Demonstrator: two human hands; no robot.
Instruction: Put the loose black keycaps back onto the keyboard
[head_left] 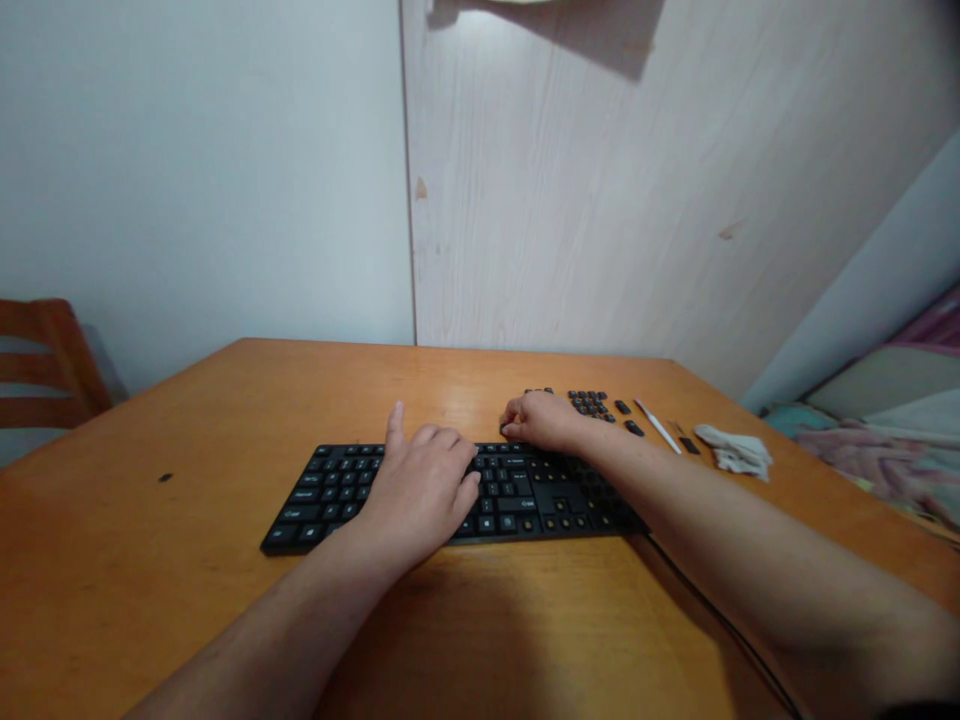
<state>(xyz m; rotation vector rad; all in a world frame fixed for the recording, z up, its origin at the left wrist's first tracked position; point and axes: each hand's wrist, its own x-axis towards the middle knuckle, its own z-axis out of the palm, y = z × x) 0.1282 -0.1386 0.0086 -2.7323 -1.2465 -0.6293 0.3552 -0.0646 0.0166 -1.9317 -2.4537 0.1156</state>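
Observation:
A black keyboard (289, 537) lies across the table in front of me; caps cover its left and middle parts, while bare key sockets show toward the right. My left hand (421, 485) rests over its middle, thumb and fingers apart, holding nothing. Just beyond the keyboard's back edge, my right hand (541, 419) has its fingertips pinched low by the table on a small dark keycap (503, 431), mostly hidden. Several loose keycaps (591, 403) sit in rows behind my right wrist, and a larger keycap (634, 428) lies to their right.
On the right of the wooden table (352, 390) are a white stick-like tool (658, 427), a small dark tool (688, 445) and a crumpled white cloth (735, 451). A small dark piece (166, 478) lies far left. The cable (712, 612) runs toward me under my right forearm.

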